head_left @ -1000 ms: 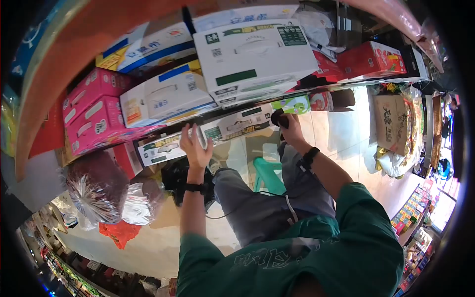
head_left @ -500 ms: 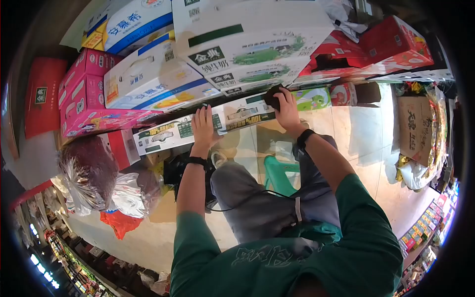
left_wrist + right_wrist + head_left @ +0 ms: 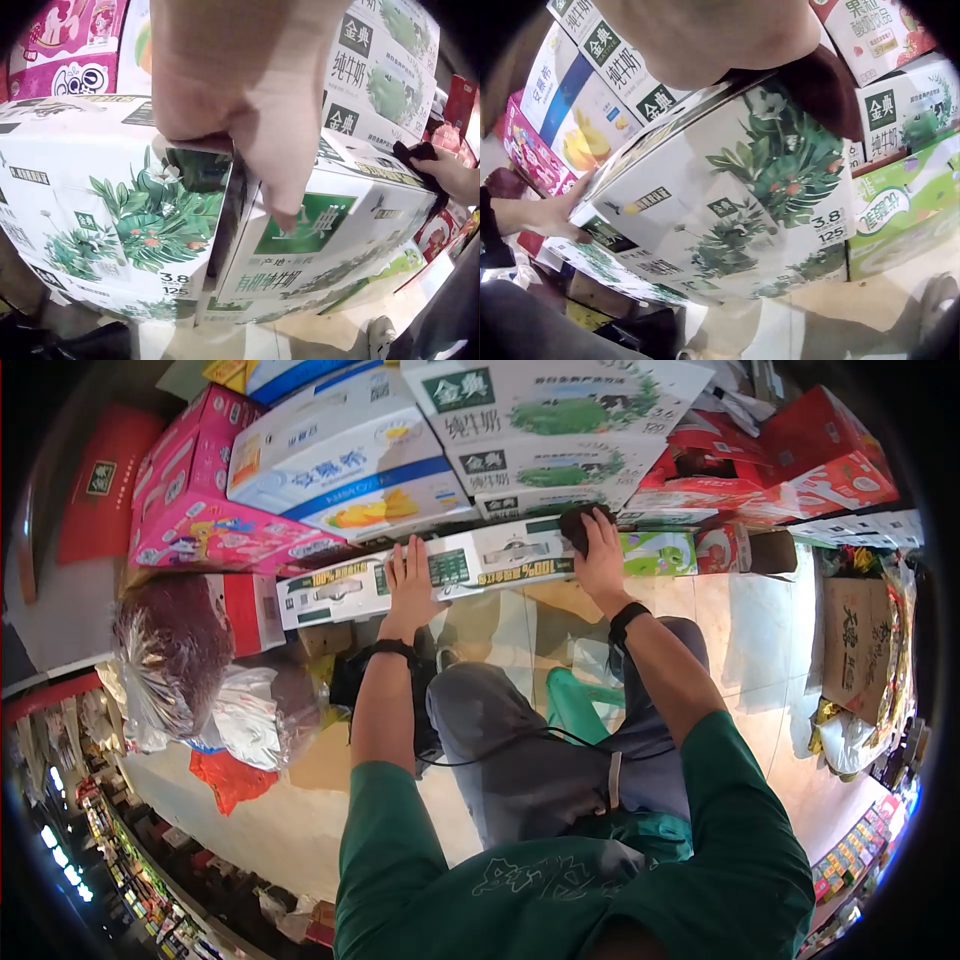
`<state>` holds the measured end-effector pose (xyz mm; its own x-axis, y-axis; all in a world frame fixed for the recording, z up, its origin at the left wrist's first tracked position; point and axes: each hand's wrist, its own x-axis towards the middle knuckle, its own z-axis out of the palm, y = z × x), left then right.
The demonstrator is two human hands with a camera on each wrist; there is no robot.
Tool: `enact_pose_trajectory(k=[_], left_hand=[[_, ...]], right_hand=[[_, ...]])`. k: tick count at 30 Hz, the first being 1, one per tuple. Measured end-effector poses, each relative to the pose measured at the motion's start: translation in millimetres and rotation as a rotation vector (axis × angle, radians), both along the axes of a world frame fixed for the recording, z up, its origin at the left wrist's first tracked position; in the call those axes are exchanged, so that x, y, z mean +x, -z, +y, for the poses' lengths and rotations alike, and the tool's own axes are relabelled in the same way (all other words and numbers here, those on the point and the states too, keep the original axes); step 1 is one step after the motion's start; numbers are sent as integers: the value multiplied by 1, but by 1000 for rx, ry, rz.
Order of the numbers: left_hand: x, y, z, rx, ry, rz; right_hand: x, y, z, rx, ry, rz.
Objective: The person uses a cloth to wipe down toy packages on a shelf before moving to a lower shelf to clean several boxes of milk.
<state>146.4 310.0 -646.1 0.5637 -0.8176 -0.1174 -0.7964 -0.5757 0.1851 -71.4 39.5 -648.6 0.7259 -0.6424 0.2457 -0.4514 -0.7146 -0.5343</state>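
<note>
Two white milk cartons stand in a row, a left carton (image 3: 335, 592) and a right carton (image 3: 515, 550), with a narrow gap between them in the left wrist view. My left hand (image 3: 408, 592) rests on their tops near that gap, fingers straight. Its thumb (image 3: 283, 202) reaches down the front of the right carton by the green label. At the right carton's far end, my right hand (image 3: 602, 568) holds a dark cloth (image 3: 576, 532) against the carton's top and end. Part of the cloth (image 3: 826, 94) drapes below the palm in the right wrist view.
Stacked milk cartons (image 3: 560, 445) and pink boxes (image 3: 225, 520) rise behind the row. A green carton (image 3: 660, 553) continues it to the right. Filled plastic bags (image 3: 175, 660) lie at left, a green stool (image 3: 575, 705) is between the knees, and a cardboard box (image 3: 857, 645) stands right.
The head view has shifted, bringing the stacked cartons' fronts into sight. My left hand's fingers now lie flatter on the carton tops. My right hand keeps the cloth at the right carton's end.
</note>
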Motion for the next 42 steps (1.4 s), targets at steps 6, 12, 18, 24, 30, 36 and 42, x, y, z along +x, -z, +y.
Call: enact_pose_trajectory(k=[6, 12, 18, 24, 30, 36, 42], left_hand=[[-3, -2, 0, 4, -1, -19], [-2, -2, -1, 2, -10, -9], [0, 5, 3, -25, -11, -20], [0, -2, 1, -17, -39, 25], [0, -2, 1, -20, -48, 54], [1, -3, 0, -28, -50, 57], [1, -4, -1, -19, -56, 67]], right_hand=[[38, -1, 42, 48, -126, 62], [96, 3, 133, 12, -372, 71], [100, -2, 147, -16, -395, -69], [56, 0, 71, -39, -321, 69], [-11, -6, -18, -12, -107, 63], [-17, -1, -33, 135, -23, 17], [7, -3, -10, 55, -35, 79]])
